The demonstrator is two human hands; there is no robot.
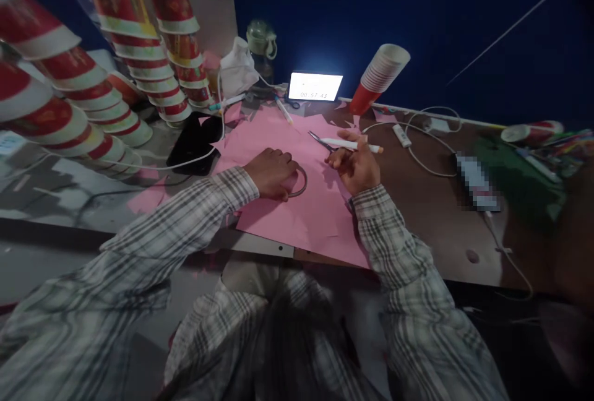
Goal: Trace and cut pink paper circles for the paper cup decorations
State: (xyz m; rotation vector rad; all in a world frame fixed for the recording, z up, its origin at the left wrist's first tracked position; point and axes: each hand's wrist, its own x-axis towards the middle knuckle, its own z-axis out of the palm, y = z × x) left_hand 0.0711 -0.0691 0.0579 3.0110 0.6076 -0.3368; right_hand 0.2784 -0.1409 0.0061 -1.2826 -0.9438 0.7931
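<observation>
Pink paper (315, 228) lies in front of me across the table's near edge. On it, my left hand (273, 174) rests palm down, its fingers curled over a thin round ring (304, 183) that lies flat; the ring's left side is hidden under the hand. To the right, my right hand (357, 167) is raised just above the paper with its fingers bent. It holds a white marker pen (346, 143) with an orange end, together with small scissors (318, 138) whose blades point up and left. The scissors' handles are mostly hidden by the fingers.
Tall stacks of red-and-white paper cups (134, 48) stand at the left beside a black phone-like slab (195, 144). A lit timer screen (315, 86) and a leaning cup stack (378, 79) are at the back. Cables and a phone (476, 181) lie right.
</observation>
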